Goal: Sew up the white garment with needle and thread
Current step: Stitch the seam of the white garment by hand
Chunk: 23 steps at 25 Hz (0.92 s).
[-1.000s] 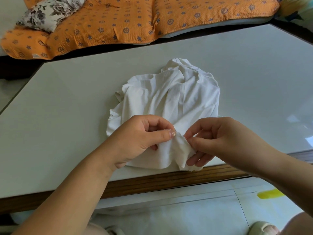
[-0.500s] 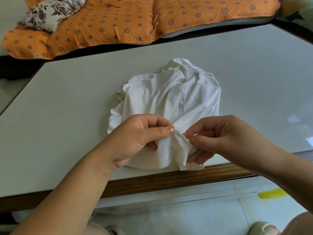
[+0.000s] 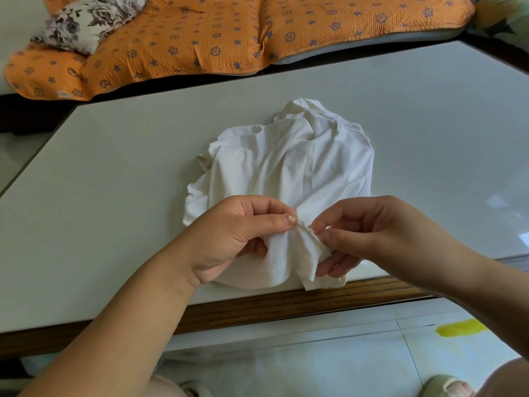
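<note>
The white garment (image 3: 289, 164) lies crumpled on the pale table (image 3: 114, 179), its near edge hanging over the table's front. My left hand (image 3: 237, 236) pinches a raised fold of the cloth between thumb and forefinger. My right hand (image 3: 369, 230) sits just right of it, thumb and forefinger pressed together on a thin needle (image 3: 310, 230) at the fold, with the lower fingers under the fabric. The thread is too fine to make out.
The table has a wooden front edge (image 3: 286, 305). Behind it lies an orange patterned quilt (image 3: 217, 32) with a floral pillow (image 3: 86, 21) at the back left. Below are a tiled floor, a yellow mark (image 3: 461, 328) and a slipper (image 3: 446, 388).
My right hand has shifted slightly up and to the right, away from my left thumb, so a short bit of needle shows between the two hands. The garment stays in place.
</note>
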Each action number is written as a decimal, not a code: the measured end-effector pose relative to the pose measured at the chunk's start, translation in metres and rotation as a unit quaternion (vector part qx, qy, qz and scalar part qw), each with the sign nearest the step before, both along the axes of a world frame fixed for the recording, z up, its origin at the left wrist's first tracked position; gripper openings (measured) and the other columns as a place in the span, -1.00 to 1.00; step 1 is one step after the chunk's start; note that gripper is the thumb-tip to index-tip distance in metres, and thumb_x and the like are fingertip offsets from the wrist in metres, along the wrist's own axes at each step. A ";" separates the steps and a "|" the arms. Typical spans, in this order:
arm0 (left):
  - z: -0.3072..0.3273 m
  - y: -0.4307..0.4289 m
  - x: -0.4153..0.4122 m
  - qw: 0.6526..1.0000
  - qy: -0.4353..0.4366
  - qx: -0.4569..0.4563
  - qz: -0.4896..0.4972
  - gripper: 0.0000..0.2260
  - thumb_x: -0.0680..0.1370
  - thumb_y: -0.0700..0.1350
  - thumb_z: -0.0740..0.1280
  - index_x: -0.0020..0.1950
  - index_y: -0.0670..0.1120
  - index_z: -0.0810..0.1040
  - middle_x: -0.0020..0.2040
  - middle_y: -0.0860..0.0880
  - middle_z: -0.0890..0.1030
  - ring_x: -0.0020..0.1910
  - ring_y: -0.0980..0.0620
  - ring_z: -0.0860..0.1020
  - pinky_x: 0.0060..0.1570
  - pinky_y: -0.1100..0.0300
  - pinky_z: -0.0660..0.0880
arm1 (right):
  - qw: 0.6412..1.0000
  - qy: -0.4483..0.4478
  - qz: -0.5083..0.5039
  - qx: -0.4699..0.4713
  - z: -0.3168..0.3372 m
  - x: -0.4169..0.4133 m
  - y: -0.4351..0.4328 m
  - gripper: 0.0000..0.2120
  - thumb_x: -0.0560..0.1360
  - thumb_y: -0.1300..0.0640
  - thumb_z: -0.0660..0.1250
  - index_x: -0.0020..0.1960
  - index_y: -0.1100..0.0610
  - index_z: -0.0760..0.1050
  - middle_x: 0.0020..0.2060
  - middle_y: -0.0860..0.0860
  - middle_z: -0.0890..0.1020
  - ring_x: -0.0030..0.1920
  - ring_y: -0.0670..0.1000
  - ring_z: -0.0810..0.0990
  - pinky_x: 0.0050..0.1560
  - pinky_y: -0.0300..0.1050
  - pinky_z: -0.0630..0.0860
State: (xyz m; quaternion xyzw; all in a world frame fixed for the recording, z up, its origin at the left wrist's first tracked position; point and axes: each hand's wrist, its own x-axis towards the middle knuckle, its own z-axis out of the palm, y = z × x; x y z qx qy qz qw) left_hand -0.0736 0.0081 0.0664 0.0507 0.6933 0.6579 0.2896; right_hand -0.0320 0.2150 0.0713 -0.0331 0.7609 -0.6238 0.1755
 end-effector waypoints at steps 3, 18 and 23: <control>-0.002 0.002 0.000 1.000 -0.015 0.007 -0.010 -0.93 0.32 -0.08 0.44 -0.25 -0.03 0.70 -0.33 0.06 0.61 -0.39 0.20 0.52 -0.40 0.37 0.44 | 1.000 0.007 -0.012 -0.017 -0.002 0.001 -0.002 -0.90 0.51 0.28 0.34 -0.09 0.17 0.63 -0.35 0.13 0.71 -0.33 0.06 0.72 -0.27 -0.18 0.64; -0.008 0.009 0.000 0.999 -0.039 -0.001 0.038 -0.88 0.31 -0.07 0.47 -0.20 -0.05 0.64 -0.27 0.00 0.61 -0.31 0.11 0.51 -0.40 0.35 0.40 | 0.996 0.037 -0.075 0.020 -0.007 -0.003 -0.016 -0.94 0.51 0.27 0.41 -0.12 0.19 0.66 -0.34 0.04 0.72 -0.39 -0.08 0.68 -0.31 -0.37 0.53; -0.010 0.009 -0.001 0.998 -0.046 0.002 0.045 -0.86 0.33 -0.07 0.46 -0.17 -0.08 0.64 -0.27 -0.03 0.61 -0.35 0.11 0.52 -0.44 0.36 0.41 | 0.995 0.033 -0.095 -0.023 -0.008 -0.003 -0.018 -0.87 0.56 0.26 0.32 -0.05 0.14 0.64 -0.32 0.04 0.72 -0.29 0.00 0.72 -0.21 -0.23 0.64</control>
